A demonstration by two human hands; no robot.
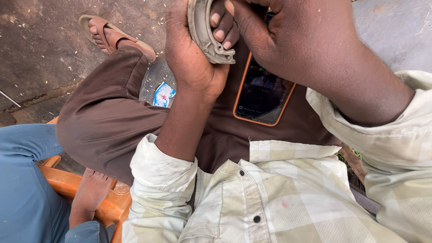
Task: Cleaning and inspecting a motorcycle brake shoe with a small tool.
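right hand [310, 42] was closed over the upper end of the curved grey metal part [204, 31], held above the lap | left hand [191, 54] was clamped round that part's outer side | orange-cased phone [263, 94] was lain on brown trousers [108, 112] just below | small blue-and-white wrapper [164, 94] was seen on the ground

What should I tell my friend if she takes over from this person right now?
Left hand: gripping a curved grey metal part from its outer side.
Right hand: its fingers are hooked over the part's inner edge.
The part is held up above the lap, dusty and worn.
A phone in an orange case lies loose on the brown trousers under the hands; mind that it may slide.
Done: the part is picked up and held by both hands.
Left: whatever gets done on the part; no tool shows.
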